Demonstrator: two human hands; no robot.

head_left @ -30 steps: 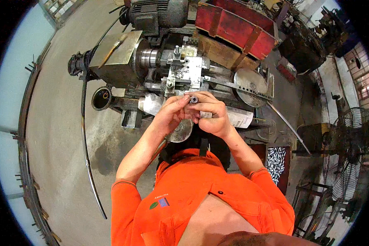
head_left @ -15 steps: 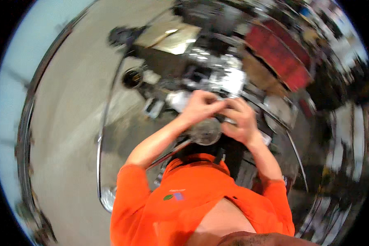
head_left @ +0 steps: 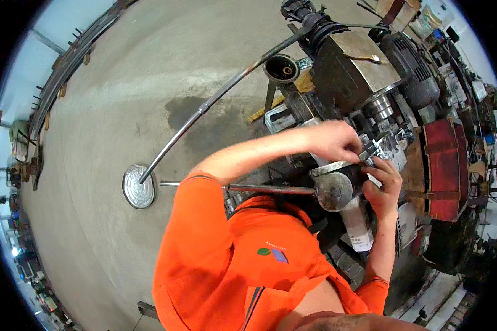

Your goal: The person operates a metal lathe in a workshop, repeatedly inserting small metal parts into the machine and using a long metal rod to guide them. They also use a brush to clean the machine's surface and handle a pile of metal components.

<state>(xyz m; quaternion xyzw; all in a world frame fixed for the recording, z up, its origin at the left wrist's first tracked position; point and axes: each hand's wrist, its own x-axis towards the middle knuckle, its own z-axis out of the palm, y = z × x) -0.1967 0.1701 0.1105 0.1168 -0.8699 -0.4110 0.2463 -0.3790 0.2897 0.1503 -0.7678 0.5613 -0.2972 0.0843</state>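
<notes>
Both my hands meet over the working area of a greasy metal machine [head_left: 345, 83]. My left hand [head_left: 334, 142] reaches across from the left, its fingers curled and pinched at a small bright metal part [head_left: 371, 151]. On the other side of that part is my right hand [head_left: 385, 185], fingers bent and thumb drawn in. Whether either hand holds the part or something smaller is hidden by the fingers. Just below the hands sits a round worn metal disc [head_left: 334, 191] on a rod [head_left: 276, 189]. A shiny spindle [head_left: 381, 107] stands out beyond my fingertips.
A long metal rod [head_left: 221, 91] slants out leftward to a round silver disc [head_left: 139, 186]. A white cylinder [head_left: 357, 225] lies beside my right forearm. Right of the machine stands a red box [head_left: 447, 168]; a motor [head_left: 411, 69] and a dark round cup [head_left: 281, 68] are farther off.
The view has turned, so the machine and my hands now appear farther right, and the blur has cleared. My hands remain close together at the machine.
</notes>
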